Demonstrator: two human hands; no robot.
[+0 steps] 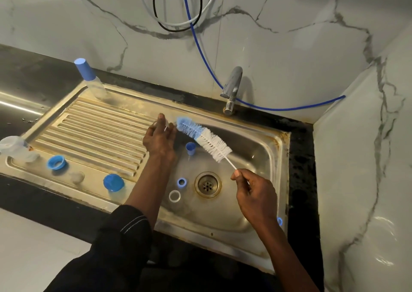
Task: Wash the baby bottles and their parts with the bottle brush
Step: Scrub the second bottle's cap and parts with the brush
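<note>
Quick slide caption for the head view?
Over the sink, right hand points the brush at a clear part held in the left hand.

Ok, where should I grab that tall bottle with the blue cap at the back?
Probably round its clear middle, just under the blue cap. The tall bottle stands upright on the back corner of the drainboard, with the wall behind it. So come from the front and wrap your fingers round its sides.

We see a steel sink [256, 149] in the dark worktop [33, 73], a capped bottle [89, 80] standing on its drainboard [100, 131].
</note>
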